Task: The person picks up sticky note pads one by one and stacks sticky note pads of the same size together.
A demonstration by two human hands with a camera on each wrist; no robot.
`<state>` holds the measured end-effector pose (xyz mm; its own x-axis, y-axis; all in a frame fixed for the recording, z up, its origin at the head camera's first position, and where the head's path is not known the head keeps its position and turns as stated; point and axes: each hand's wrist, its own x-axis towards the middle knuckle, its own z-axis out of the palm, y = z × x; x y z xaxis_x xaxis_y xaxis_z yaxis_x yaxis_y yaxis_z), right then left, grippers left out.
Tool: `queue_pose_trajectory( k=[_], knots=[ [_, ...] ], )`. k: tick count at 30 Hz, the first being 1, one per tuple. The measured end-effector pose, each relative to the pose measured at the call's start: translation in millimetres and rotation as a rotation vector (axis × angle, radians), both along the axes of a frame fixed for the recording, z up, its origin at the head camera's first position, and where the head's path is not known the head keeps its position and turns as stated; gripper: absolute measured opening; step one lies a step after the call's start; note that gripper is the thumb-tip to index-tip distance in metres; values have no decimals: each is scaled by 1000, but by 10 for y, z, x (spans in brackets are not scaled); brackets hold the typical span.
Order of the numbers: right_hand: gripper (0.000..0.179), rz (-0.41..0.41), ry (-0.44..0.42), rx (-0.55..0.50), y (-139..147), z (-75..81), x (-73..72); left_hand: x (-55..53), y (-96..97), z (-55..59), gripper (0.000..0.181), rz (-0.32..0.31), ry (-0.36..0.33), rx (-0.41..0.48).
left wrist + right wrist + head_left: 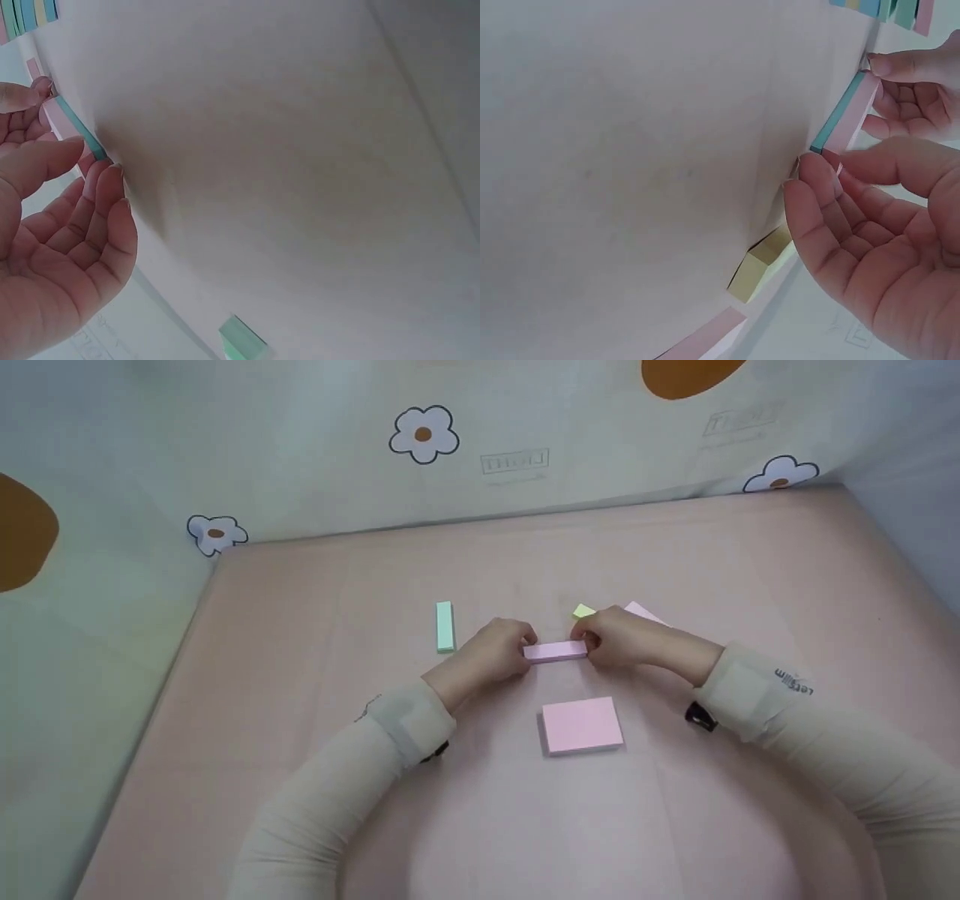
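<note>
A narrow pink sticky-note pad (555, 651) lies crosswise between both hands. My left hand (491, 651) pinches its left end between thumb and fingers. At the opposite end, the thumb and fingers of my right hand (619, 636) grip it. Both wrist views show the pad with a teal layer along one long side, its ends partly hidden by fingertips. Closer to my body is a larger pink sticky-note block (582, 724), whose striped, many-coloured layers (26, 16) show in the left wrist view.
A mint-green strip pad (445, 626) lies left of the hands. Beyond the right hand sit a yellow-green block (759, 264) and another pink piece (643, 612), both partly hidden in the head view. A flowered cloth (315, 457) hangs behind the pink table (300, 585).
</note>
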<state>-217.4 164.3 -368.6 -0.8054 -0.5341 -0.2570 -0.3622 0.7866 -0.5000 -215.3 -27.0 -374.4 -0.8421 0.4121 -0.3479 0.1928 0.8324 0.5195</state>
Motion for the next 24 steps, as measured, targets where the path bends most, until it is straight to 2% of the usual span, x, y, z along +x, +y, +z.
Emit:
queue_pose_trajectory(
  k=[9, 24],
  knots=[
    [17, 64, 93, -30, 15, -49, -9, -7, -11, -31, 24, -73, 87, -10],
    [18, 44, 84, -1, 6, -52, -14, 1, -13, -24, 24, -63, 80, -10]
  ],
)
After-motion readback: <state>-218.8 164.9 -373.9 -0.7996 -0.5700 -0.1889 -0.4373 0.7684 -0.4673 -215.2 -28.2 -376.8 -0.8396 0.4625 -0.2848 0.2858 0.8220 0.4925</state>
